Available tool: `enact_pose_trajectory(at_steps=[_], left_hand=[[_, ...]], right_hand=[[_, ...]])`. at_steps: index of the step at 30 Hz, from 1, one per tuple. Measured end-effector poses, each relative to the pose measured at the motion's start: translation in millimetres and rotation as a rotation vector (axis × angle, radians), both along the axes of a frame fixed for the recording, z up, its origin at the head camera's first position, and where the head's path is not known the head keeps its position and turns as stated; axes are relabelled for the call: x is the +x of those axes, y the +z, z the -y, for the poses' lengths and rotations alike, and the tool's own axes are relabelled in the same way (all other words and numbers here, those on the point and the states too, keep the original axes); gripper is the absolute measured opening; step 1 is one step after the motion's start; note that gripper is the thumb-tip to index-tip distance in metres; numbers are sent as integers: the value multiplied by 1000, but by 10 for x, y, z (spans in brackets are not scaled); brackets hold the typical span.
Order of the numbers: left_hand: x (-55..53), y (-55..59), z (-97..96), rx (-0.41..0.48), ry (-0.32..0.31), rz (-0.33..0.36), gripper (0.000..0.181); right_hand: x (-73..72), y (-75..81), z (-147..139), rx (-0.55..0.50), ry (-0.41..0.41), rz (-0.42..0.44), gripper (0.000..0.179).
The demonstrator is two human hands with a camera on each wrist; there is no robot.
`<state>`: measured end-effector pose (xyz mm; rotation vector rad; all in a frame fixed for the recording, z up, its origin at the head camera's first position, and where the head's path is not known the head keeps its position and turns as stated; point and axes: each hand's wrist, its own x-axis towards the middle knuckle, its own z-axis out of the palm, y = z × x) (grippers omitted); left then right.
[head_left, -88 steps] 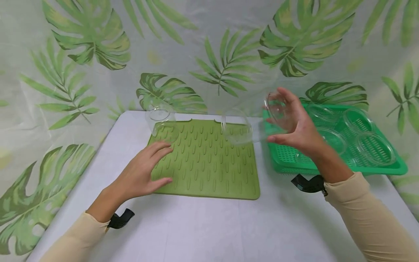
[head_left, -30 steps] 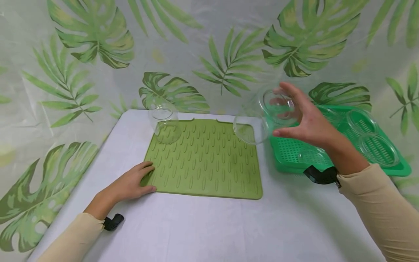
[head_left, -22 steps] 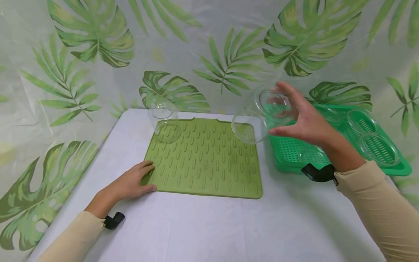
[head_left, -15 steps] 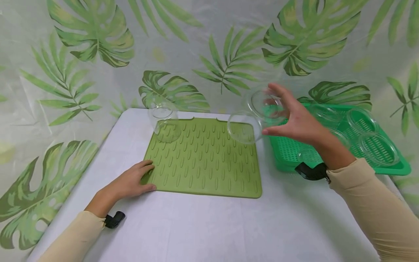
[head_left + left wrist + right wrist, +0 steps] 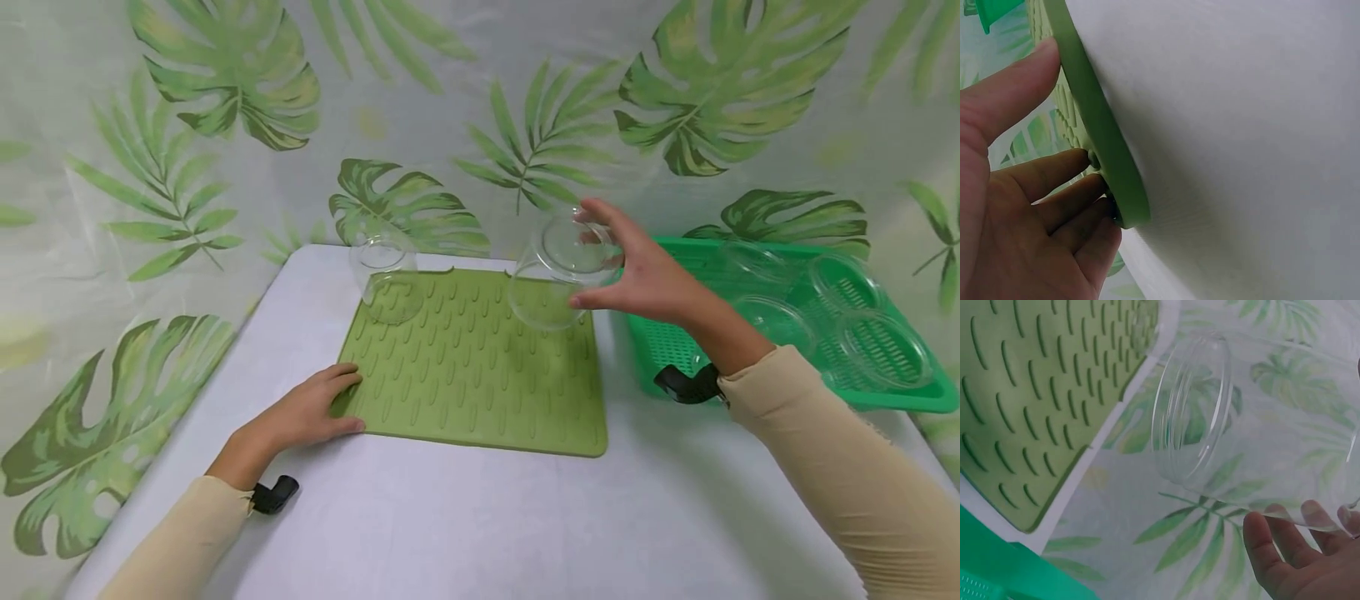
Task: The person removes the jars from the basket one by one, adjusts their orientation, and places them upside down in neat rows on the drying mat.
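My right hand (image 5: 645,271) holds a clear see-through jar (image 5: 542,279), its thumb and fingers curled round the jar's base end. The jar is tilted with its mouth facing down and left, above the back right part of a green ridged mat (image 5: 472,367). Its ringed rim shows in the right wrist view, where the right hand (image 5: 1310,556) grips the other end. At the mat's front left corner rests my left hand (image 5: 303,412), with the fingertips on the mat and the thumb at its front edge. A second clear jar (image 5: 390,279) stands mouth down on the mat's back left.
A green basket (image 5: 750,400) stands to the right, holding several clear round containers, among them one clear container (image 5: 885,350) near its right side. A white cloth (image 5: 465,517) covers the table. Behind it hangs a leaf-print sheet (image 5: 525,50).
My right hand has carried the jar leftward from the basket side to above the mat. Earlier, the left hand came down from above the mat to its front left corner and stayed there.
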<state>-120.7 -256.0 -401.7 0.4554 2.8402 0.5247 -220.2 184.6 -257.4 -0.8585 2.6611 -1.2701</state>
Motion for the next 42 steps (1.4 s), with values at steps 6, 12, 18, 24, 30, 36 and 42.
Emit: enact_pose_trajectory(at_steps=[6, 12, 18, 24, 30, 36, 42], left_hand=[[-30, -5, -14, -5, 2, -4, 73], [-23, -13, -16, 2, 8, 11, 74], [-4, -1, -21, 6, 13, 12, 73], [-8, 11, -26, 14, 12, 17, 72], [-20, 21, -39, 7, 15, 42, 73], [-20, 15, -40, 4, 14, 39, 73], [-16, 48, -56, 7, 15, 37, 72]], right_hand=[[-84, -39, 94, 17, -2, 14, 106], [-190, -121, 253, 5, -7, 49, 109], [-285, -236, 411, -1, -33, 88, 111], [-351, -339, 546, 7, -44, 131, 113], [-380, -380, 646, 3, -52, 166, 113], [-405, -375, 730, 16, -97, 175, 118], [-475, -488, 826, 15, -127, 162, 119]])
